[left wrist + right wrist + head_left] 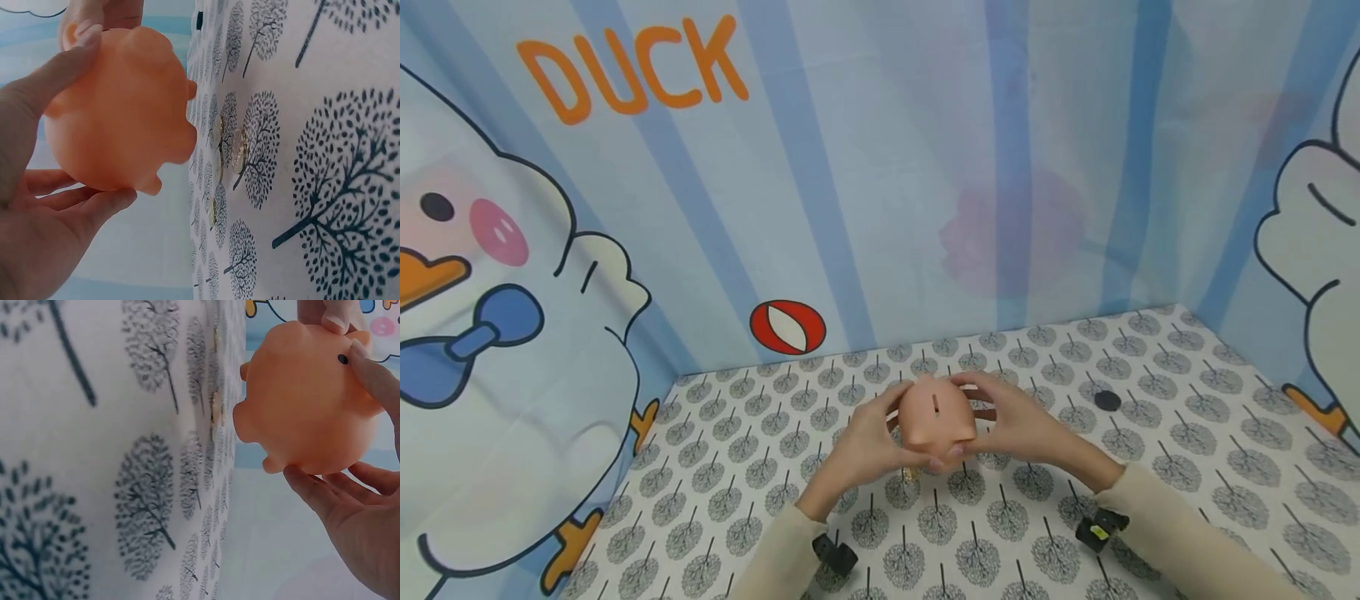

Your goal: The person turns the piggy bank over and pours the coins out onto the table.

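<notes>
An orange-pink piggy bank (934, 421) with a coin slot on top is held above the table between both hands. My left hand (871, 440) grips its left side, thumb at the front near the snout and fingers behind. On the opposite side my right hand (1017, 421) grips it the same way, the two thumbs close together. Both wrist views show the piggy bank's feet off the cloth. Several gold coins (240, 152) lie on the table below it; in the head view the piggy bank hides most of them.
The table's cloth (715, 500) has a tree print. A black round disc (1107, 401) lies on it to the right. Behind stands a blue-striped curtain (895, 167) printed with ducks and a red ball. Each wrist wears a small black device (835, 555).
</notes>
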The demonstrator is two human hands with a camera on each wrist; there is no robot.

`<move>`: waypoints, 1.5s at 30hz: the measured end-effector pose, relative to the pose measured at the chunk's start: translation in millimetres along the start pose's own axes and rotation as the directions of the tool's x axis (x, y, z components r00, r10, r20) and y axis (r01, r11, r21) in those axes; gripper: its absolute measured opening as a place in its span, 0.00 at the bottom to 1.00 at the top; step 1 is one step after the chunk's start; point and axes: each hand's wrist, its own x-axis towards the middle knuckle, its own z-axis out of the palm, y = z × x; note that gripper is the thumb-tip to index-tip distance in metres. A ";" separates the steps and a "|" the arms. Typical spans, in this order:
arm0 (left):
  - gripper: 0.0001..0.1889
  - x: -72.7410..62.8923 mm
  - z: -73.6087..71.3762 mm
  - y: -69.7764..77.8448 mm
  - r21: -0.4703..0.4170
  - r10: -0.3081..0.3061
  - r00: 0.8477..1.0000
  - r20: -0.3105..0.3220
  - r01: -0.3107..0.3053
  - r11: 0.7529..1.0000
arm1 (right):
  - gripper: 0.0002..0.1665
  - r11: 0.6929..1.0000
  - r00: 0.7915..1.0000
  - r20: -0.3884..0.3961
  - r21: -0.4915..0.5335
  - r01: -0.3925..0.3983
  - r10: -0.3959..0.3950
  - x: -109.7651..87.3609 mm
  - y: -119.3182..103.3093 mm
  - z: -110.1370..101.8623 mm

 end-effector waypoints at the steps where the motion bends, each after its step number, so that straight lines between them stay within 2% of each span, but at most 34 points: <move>1: 0.65 -0.1 0.5 0.4 0.014 0.004 1.000 -0.002 -0.004 1.000 | 0.57 1.000 1.000 0.001 -0.002 0.004 -0.004 -0.5 0.1 0.9; 6: 0.66 -1.4 3.0 0.9 0.045 0.044 0.999 -0.018 -0.043 0.998 | 0.59 0.999 1.000 -0.020 -0.034 0.011 -0.012 -2.8 0.2 4.4; 15: 0.62 -1.5 8.0 -4.6 0.070 0.135 0.989 -0.052 -0.131 0.989 | 0.60 0.993 0.996 -0.044 -0.094 0.078 -0.082 -3.8 -0.3 6.5; 23: 0.62 -3.0 7.8 -9.3 0.029 0.161 0.985 -0.054 -0.160 0.987 | 0.59 0.960 0.981 -0.074 -0.230 0.156 -0.178 -5.5 -1.4 8.4; 29: 0.62 -1.6 6.6 -13.5 0.021 0.185 0.981 -0.057 -0.184 0.983 | 0.58 0.947 0.972 -0.086 -0.256 0.192 -0.220 -2.2 1.3 5.8; 36: 0.62 -3.3 6.3 -14.7 0.066 0.209 0.975 -0.077 -0.205 0.977 | 0.59 0.942 0.966 -0.100 -0.262 0.207 -0.240 -2.9 2.6 7.0; 38: 0.62 -3.9 5.7 -14.9 0.047 0.221 0.972 -0.083 -0.217 0.975 | 0.62 0.932 0.963 -0.100 -0.292 0.213 -0.251 -4.9 2.1 8.4; 42: 0.61 -3.6 3.0 -15.1 -0.054 0.195 0.977 -0.087 -0.200 0.978 | 0.68 0.904 0.961 -0.077 -0.367 0.221 -0.266 -6.2 -0.8 9.3; 45: 0.58 -3.6 0.3 -15.5 -0.099 0.149 0.985 -0.081 -0.157 0.983 | 0.68 0.917 0.969 -0.062 -0.343 0.204 -0.238 -5.1 -2.0 8.9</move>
